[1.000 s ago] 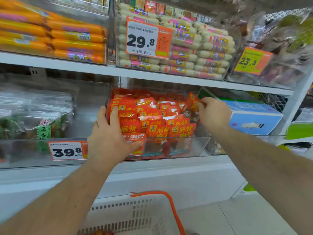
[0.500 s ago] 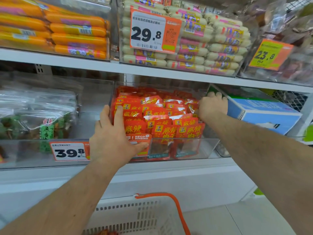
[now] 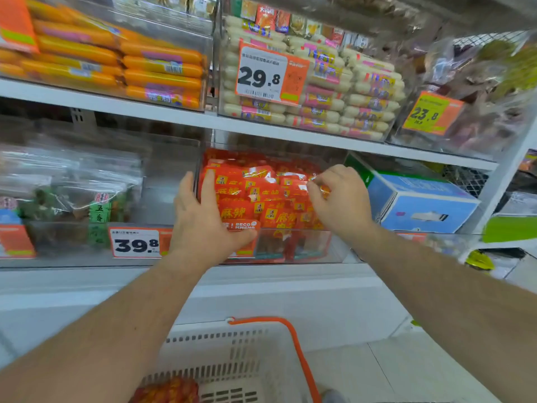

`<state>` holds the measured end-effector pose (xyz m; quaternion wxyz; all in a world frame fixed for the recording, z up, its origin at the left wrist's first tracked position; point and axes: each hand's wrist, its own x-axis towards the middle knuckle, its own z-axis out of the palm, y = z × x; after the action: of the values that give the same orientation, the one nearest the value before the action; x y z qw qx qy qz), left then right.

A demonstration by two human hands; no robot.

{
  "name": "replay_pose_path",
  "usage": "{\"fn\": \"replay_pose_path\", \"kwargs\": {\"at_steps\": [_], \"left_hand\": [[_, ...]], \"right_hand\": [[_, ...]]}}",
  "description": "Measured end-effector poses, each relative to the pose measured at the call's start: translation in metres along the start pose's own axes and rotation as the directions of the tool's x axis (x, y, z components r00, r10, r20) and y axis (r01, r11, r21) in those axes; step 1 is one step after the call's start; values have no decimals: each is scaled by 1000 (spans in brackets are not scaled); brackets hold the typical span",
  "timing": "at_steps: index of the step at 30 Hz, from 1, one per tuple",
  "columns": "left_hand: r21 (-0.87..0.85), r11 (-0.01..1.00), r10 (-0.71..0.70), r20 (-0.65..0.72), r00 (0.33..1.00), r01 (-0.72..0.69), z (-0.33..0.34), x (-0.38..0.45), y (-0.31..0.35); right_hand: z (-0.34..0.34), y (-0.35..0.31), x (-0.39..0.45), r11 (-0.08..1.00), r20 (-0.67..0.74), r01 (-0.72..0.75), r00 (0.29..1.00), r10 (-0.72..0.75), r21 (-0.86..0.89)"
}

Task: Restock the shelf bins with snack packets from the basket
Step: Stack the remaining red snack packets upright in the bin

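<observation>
Head-camera view: both forearms are extended up from the lower corners to a clear shelf bin (image 3: 319, 248) in the middle of the lower shelf (image 3: 290, 274). The left hand (image 3: 203, 225) is laid flat against the bin's left front corner, fingers straight and spread over the red snack packets (image 3: 261, 193), thumb pressed along the front wall. The right hand (image 3: 340, 199) is held over the right side of the pile, fingers curled, thumb and forefinger pinching the edge of one packet. Half a second ago this hand was fisted against the bin's right rear wall; it has since been drawn forward and inward. The left hand has stayed put. Two hands and one red-packet bin are seen; the packets are too many and too overlapped to be counted. One white basket (image 3: 232, 359) with an orange handle is seen at the bottom edge, red packets left in it.
</observation>
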<state>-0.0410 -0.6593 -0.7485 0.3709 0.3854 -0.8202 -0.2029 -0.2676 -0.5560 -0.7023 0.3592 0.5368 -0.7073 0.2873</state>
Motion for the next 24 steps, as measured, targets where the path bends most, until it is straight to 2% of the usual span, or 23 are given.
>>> {"fn": "replay_pose_path", "kwargs": {"at_steps": [1,2,3,4,5,7,9,11,12,14,16,17,20,22,24], "left_hand": [[16,993,114,-97,989,-113,0,-7,-1],[56,967,254,-201,946,-248,0,-16,-3],[81,932,362,-262,895,-353,1,-27,-7],[88,900,434,-261,862,-427,3,-39,-13],[72,878,477,-201,855,-473,6,-52,-21],[14,888,459,-4,889,-459,14,-78,-43],[-5,949,305,249,919,-314,19,-101,-69],[76,981,127,457,880,-181,21,-117,-95],[120,985,45,526,849,-127,22,-123,-107],[169,985,-91,621,779,-20,24,-134,-126],[218,975,-179,674,717,38,27,-145,-143],[241,969,-206,685,699,50,29,-149,-151],[266,956,-277,675,684,124,32,-157,-170],[266,949,-306,666,680,167,34,-159,-178],[269,944,-326,664,673,192,37,-161,-183]], "right_hand": [[-1,-16,-8,996,-58,69,996,-66,60],[-1,-32,-19,984,-98,135,987,-123,119],[0,-49,-30,965,-116,192,978,-174,179],[2,-65,-43,942,-109,238,970,-218,236],[6,-82,-58,919,-75,271,963,-260,288],[20,-108,-91,885,36,288,946,-323,366],[41,-124,-127,882,196,221,925,-324,415],[61,-134,-159,910,419,103,863,-283,402],[71,-137,-174,931,559,38,790,-250,363],[85,-144,-202,956,816,-111,553,-167,271],[102,-151,-236,921,946,-346,318,-63,177],[108,-157,-253,880,975,-465,220,5,100],[133,-177,-312,658,976,-742,26,214,-125],[149,-193,-349,475,959,-852,-99,267,-220],[157,-207,-367,313,945,-908,-198,259,-277]]}}
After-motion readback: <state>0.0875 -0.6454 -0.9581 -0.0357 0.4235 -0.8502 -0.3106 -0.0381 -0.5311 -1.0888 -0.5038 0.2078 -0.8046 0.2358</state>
